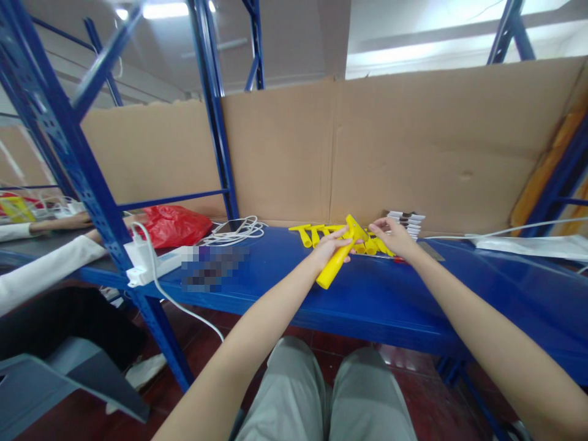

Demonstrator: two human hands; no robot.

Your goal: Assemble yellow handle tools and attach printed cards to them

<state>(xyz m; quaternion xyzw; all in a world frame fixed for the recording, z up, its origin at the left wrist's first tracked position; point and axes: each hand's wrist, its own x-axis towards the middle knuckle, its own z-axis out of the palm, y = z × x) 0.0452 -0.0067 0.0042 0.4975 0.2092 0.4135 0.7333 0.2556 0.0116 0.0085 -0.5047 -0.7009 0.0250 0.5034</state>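
My left hand [328, 250] is wrapped around a yellow T-shaped plastic tool [333, 267], whose round handle points down toward me and whose wide head is tilted up. Just right of that head is my right hand [395, 237], its fingers bent close together; whether something small is between them is hidden. Several similar yellow tools [304, 236] lie in a row on the blue tabletop [381, 294], partly behind my hands. Behind my right hand stands a stack of white pieces with dark bands [408, 220]. A bit of red [399, 260] shows below that hand.
A red plastic bag [174, 225], a coiled white cable [243, 230] and a white power strip [158, 263] are on the left. Cardboard [390, 147] walls the back. A flat white packet [528, 245] lies right. Another person's sleeve [50, 269] shows beyond the blue post [87, 165].
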